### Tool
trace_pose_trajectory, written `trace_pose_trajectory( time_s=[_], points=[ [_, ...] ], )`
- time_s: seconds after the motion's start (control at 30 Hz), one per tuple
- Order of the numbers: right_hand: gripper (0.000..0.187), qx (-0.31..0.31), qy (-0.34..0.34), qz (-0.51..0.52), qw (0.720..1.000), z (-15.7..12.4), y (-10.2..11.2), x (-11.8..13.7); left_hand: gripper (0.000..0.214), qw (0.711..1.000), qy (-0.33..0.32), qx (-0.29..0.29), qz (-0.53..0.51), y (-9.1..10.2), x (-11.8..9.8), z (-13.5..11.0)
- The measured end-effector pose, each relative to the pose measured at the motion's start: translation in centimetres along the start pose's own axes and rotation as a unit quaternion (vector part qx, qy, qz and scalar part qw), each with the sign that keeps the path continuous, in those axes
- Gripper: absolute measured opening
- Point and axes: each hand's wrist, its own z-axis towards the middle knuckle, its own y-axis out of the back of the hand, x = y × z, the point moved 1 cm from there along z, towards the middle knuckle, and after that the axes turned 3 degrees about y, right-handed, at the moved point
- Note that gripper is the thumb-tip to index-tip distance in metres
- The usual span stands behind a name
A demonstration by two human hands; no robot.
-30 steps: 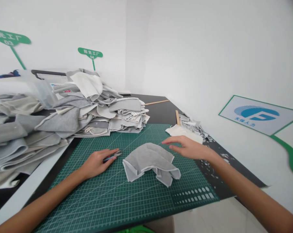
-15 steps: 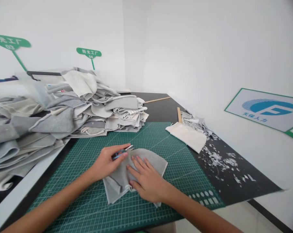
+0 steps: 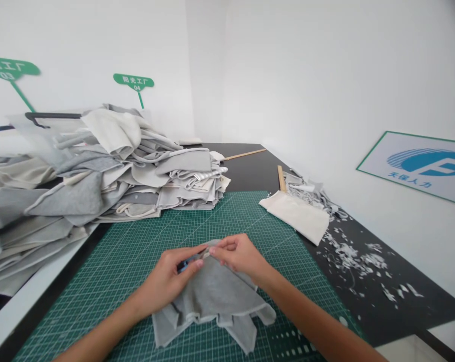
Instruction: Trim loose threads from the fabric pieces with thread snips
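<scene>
Both hands have come together since the earlier frame: the left hand [image 3: 167, 281] closes on blue-handled snips [image 3: 185, 264], the right hand [image 3: 238, 254] pinches the top of the grey fabric piece [image 3: 212, 301], its long axis running toward the person on the green cutting mat [image 3: 137, 266], and a wall sign [image 3: 412, 166] reads 天保人力.

Left hand [image 3: 167, 281] covers most of the blue-handled snips [image 3: 187, 263]; blades hidden behind fingers, can't tell if they're open. Right hand [image 3: 238, 254] hides the pinched top edge of the grey fabric piece [image 3: 212, 296], exact contact not visible. Cutting mat [image 3: 110, 261] runs off the bottom of the frame. Fabric pile [image 3: 61, 201] cut off at left, lower layers hidden. Wall sign [image 3: 419, 166] cut off at right. Scraps [image 3: 348, 256] on the bench [image 3: 400, 322] too small to identify.
</scene>
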Motion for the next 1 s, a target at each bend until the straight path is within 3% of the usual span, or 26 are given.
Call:
trace_pose_trajectory(
  time_s=[0.1, 0.2, 0.33, 0.6, 1.0],
  points=[
    [0.048, 0.001, -0.033, 0.059, 0.998, 0.1, -0.7, -1.1, 0.032, 0.999, -0.020, 0.010, 0.023, -0.8, 0.4, -0.9],
    [0.057, -0.070, -0.028, 0.087, 0.993, 0.5, 0.5, -2.1, 0.032, 0.998, -0.044, 0.021, 0.043, -1.3, 0.8, -1.6],
    [0.048, -0.140, 0.016, 0.064, 0.988, 1.4, 2.6, -3.4, 0.038, 0.995, -0.072, 0.018, 0.063, -1.5, 1.3, -1.9],
    [0.032, -0.095, 0.064, -0.026, 0.993, 1.1, 1.2, -4.1, 0.041, 0.986, -0.115, -0.022, 0.115, -1.1, 1.2, -2.3],
    [0.028, -0.106, 0.100, -0.048, 0.988, 0.3, 1.6, -3.1, 0.037, 0.981, -0.113, 0.016, 0.157, -1.1, 0.7, -2.8]
  ],
)
